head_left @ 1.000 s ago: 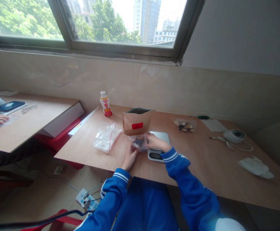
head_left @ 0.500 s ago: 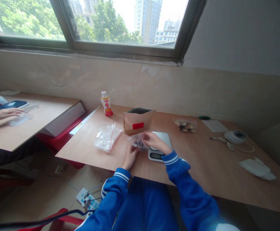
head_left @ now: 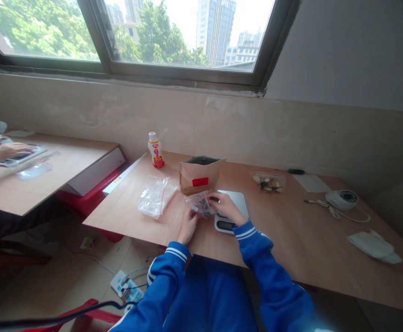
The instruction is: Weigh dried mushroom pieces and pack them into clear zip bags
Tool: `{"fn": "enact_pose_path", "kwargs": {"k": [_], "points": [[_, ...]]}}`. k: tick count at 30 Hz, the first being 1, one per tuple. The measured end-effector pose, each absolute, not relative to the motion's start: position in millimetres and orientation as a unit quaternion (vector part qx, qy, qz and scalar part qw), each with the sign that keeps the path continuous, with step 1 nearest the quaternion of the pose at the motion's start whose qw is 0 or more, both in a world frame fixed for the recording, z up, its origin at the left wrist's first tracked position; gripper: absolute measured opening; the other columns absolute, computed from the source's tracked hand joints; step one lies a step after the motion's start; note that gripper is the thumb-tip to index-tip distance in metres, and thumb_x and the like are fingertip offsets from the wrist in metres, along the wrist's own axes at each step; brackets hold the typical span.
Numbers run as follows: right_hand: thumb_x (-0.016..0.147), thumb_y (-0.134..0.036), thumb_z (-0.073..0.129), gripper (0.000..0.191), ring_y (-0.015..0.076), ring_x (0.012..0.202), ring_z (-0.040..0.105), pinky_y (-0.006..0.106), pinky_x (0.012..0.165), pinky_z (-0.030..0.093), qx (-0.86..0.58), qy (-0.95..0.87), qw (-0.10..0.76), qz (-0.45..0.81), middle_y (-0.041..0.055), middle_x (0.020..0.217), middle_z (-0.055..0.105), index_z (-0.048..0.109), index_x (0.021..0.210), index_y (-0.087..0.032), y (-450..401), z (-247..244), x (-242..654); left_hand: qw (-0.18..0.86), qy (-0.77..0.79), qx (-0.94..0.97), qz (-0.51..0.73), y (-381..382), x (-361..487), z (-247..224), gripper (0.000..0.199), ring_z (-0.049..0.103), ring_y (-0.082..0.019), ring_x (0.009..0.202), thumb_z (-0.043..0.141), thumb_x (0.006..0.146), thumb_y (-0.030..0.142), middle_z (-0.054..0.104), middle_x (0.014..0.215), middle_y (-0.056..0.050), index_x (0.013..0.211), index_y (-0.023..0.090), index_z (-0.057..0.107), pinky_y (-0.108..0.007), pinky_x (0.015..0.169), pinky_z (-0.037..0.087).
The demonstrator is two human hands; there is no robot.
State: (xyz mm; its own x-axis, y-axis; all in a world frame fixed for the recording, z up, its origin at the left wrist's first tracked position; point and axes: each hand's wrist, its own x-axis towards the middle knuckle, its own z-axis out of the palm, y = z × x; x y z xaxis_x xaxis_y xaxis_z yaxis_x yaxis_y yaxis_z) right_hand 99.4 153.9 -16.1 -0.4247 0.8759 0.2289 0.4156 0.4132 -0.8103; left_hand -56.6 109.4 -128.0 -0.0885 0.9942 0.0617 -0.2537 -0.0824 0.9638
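Note:
A small clear zip bag [head_left: 197, 201] with dark pieces in it lies on its side on the table, its red-edged mouth facing right. My left hand [head_left: 188, 224] grips the lower left of it with closed fingers. From the right, my right hand [head_left: 225, 205] pinches at the mouth, its forearm reaching across the kitchen scale [head_left: 237, 201]. A dark spot shows between finger and thumb; whether it is a piece or shadow, I cannot tell. Just behind the bag stands an open brown paper pouch [head_left: 198, 179] with a red label.
Empty clear zip bags [head_left: 153, 198] lie on the left, before a drink bottle [head_left: 156, 151]. Further right are a bag of pale and dark pieces [head_left: 268, 182], a white dome camera [head_left: 341, 199] with cable and a white cloth [head_left: 374, 245]. Another person's hand [head_left: 12, 151] works at the left table.
My right hand's fingers have drawn slightly right at the bag's mouth, while my left hand stays on the bag. The view has shifted a little. At the left table, the other person's hand has moved.

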Motion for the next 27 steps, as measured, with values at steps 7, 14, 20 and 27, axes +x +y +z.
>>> {"fn": "enact_pose_path", "kwargs": {"k": [7, 14, 20, 27], "points": [[0.080, -0.031, 0.062, 0.021, 0.0232, 0.090, 0.068, 0.038, 0.083, 0.053, -0.458, -0.672, 0.471, 0.342, 0.0084, 0.099, 0.074, 0.072, 0.094, -0.018, 161.8, -10.3, 125.2, 0.527, 0.439, 0.408, 0.603, 106.7, -55.9, -122.3, 0.035, 0.064, -0.024, 0.097, 0.064, 0.079, 0.040, 0.068, 0.105, -0.009, 0.104, 0.016, 0.062, -0.042, 0.088, 0.052], [0.087, -0.030, 0.058, 0.022, 0.0183, 0.098, 0.065, 0.031, 0.086, 0.050, -0.350, -0.726, 0.550, 0.221, 0.0044, 0.106, 0.071, 0.071, 0.102, -0.022, 195.8, 93.9, 104.5, 0.532, 0.432, 0.403, 0.607, 106.6, -54.9, -119.6, 0.037, 0.066, -0.025, 0.093, 0.066, 0.077, 0.044, 0.069, 0.104, -0.010, 0.101, 0.015, 0.062, -0.043, 0.085, 0.054], [0.087, -0.016, 0.052, 0.023, 0.0166, 0.088, 0.065, 0.029, 0.082, 0.050, -0.302, -0.845, 0.401, 0.186, 0.0046, 0.092, 0.072, 0.074, 0.093, -0.020, 230.1, 109.5, 75.9, 0.532, 0.431, 0.398, 0.610, 109.3, -55.8, -127.8, 0.038, 0.066, -0.025, 0.095, 0.064, 0.079, 0.043, 0.068, 0.108, -0.011, 0.105, 0.015, 0.060, -0.042, 0.084, 0.055], [0.085, -0.015, 0.054, 0.032, 0.0182, 0.101, 0.064, 0.032, 0.091, 0.049, -0.297, -0.846, 0.383, 0.223, 0.0055, 0.113, 0.069, 0.066, 0.115, -0.021, 218.9, 96.4, 80.0, 0.540, 0.427, 0.401, 0.605, 107.6, -55.7, -122.9, 0.040, 0.066, -0.025, 0.098, 0.064, 0.079, 0.043, 0.067, 0.110, -0.012, 0.107, 0.015, 0.060, -0.043, 0.085, 0.055]]}}
